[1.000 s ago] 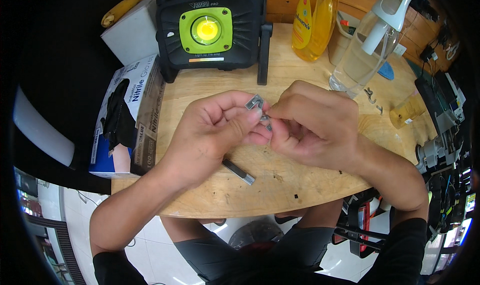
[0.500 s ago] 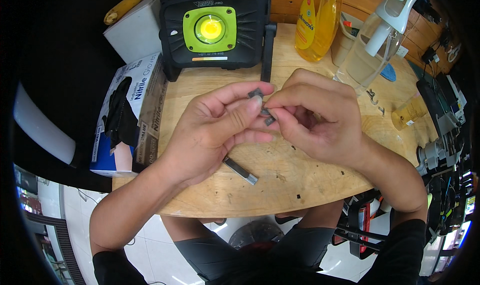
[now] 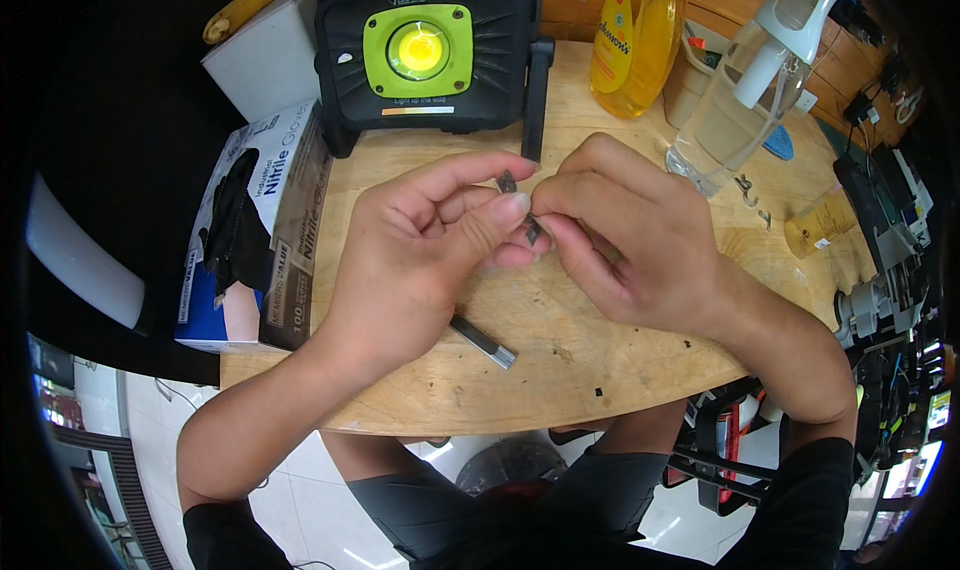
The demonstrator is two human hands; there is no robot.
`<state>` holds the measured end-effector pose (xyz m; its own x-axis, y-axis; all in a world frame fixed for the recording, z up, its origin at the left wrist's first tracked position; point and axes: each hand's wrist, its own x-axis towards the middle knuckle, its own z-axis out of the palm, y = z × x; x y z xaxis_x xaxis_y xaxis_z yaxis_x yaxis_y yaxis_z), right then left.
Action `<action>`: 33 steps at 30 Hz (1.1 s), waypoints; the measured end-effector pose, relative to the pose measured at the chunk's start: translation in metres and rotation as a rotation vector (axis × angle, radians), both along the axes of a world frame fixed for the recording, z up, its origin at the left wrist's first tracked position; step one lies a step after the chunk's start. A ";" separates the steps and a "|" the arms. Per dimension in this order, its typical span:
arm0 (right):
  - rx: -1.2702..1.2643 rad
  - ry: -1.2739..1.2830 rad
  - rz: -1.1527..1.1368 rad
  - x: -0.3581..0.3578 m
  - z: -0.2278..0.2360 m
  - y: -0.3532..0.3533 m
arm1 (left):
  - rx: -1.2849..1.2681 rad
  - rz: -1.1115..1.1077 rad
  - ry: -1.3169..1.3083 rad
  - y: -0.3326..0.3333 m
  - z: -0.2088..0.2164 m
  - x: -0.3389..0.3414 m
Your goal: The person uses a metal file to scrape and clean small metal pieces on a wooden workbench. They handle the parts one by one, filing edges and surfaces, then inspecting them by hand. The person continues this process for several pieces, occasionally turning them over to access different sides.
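Note:
Over the middle of the wooden table, my left hand (image 3: 410, 245) pinches a small dark grey piece (image 3: 507, 182) between thumb and fingers. Part of it is hidden behind the thumb, and its exact kind cannot be made out. My right hand (image 3: 640, 230) comes in from the right, its thumb and forefinger pinched at the piece's lower part. Whatever lies between those right fingertips is mostly covered. Below my left hand, a short dark metal rod with a bright end (image 3: 485, 342) lies on the tabletop, touched by neither hand.
A black work lamp with a green face (image 3: 418, 50) is lit at the back. To the left stands a glove box (image 3: 290, 200). A yellow liquid bottle (image 3: 635, 45), a clear spray bottle (image 3: 740, 110) and small grey curled pieces (image 3: 745, 190) are at the right. Dark crumbs dot the wooden table (image 3: 400, 410).
The grey piece has turned slightly in my fingers, and less of its lower end shows. My left fingers have shifted a little; the right hand keeps its pinch. The metal rod stays put.

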<state>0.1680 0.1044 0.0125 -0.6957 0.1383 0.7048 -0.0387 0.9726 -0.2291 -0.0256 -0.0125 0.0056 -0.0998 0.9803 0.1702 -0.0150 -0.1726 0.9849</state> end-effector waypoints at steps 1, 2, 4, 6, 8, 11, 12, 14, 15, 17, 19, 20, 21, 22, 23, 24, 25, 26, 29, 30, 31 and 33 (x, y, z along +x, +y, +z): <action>0.033 -0.016 -0.026 0.001 0.000 -0.001 | 0.003 -0.001 -0.002 0.000 0.000 0.000; 0.067 -0.033 -0.052 0.002 0.000 -0.004 | 0.007 -0.001 -0.004 -0.001 -0.001 -0.001; 0.091 -0.037 -0.074 0.002 0.001 -0.005 | 0.009 0.002 -0.001 -0.001 -0.001 -0.001; 0.069 -0.010 -0.065 0.001 0.002 -0.004 | 0.005 0.010 0.011 -0.002 -0.001 -0.001; -0.033 0.019 -0.024 -0.001 0.000 -0.001 | -0.006 -0.026 0.013 -0.001 -0.003 -0.003; -0.282 0.015 0.032 -0.001 0.001 -0.002 | -0.041 -0.105 -0.089 0.001 -0.005 -0.004; -0.383 0.008 0.051 0.000 0.001 -0.002 | -0.057 -0.134 -0.139 0.002 -0.005 -0.004; -0.448 -0.007 0.104 0.001 0.002 0.005 | -0.069 -0.174 -0.197 0.003 -0.006 -0.007; -0.482 -0.014 0.126 0.003 0.002 0.008 | -0.077 -0.198 -0.227 0.003 -0.007 -0.009; -0.626 0.054 0.197 -0.001 -0.006 0.009 | -0.097 -0.196 -0.261 0.004 -0.006 -0.008; -0.722 0.074 0.222 -0.003 -0.010 0.007 | -0.116 -0.200 -0.295 0.003 -0.006 -0.008; -0.747 0.059 0.211 -0.002 -0.009 0.005 | -0.125 -0.205 -0.311 0.003 -0.006 -0.009; -0.772 0.044 0.203 -0.002 -0.008 0.003 | -0.134 -0.207 -0.328 0.003 -0.005 -0.009; -0.739 0.033 0.178 -0.001 -0.006 0.002 | -0.133 -0.204 -0.338 0.003 -0.006 -0.009; -0.706 0.021 0.152 0.000 -0.003 -0.001 | -0.132 -0.201 -0.347 0.003 -0.006 -0.009; -0.672 0.009 0.127 0.000 0.000 -0.002 | -0.129 -0.197 -0.357 0.003 -0.006 -0.009; -0.634 0.002 0.127 0.001 0.001 -0.003 | -0.132 -0.203 -0.352 0.003 -0.007 -0.010; -0.597 -0.006 0.126 0.001 0.003 -0.004 | -0.136 -0.208 -0.346 0.002 -0.007 -0.012; -0.576 0.033 0.148 0.001 -0.001 -0.003 | -0.144 -0.216 -0.344 0.002 -0.006 -0.013; -0.585 0.056 0.161 0.000 -0.004 -0.002 | -0.147 -0.216 -0.345 0.002 -0.006 -0.013; -0.613 0.060 0.176 -0.001 -0.007 -0.001 | -0.136 -0.215 -0.365 0.003 -0.007 -0.013; -0.671 0.070 0.208 -0.001 -0.012 0.002 | -0.117 -0.210 -0.404 0.003 -0.009 -0.011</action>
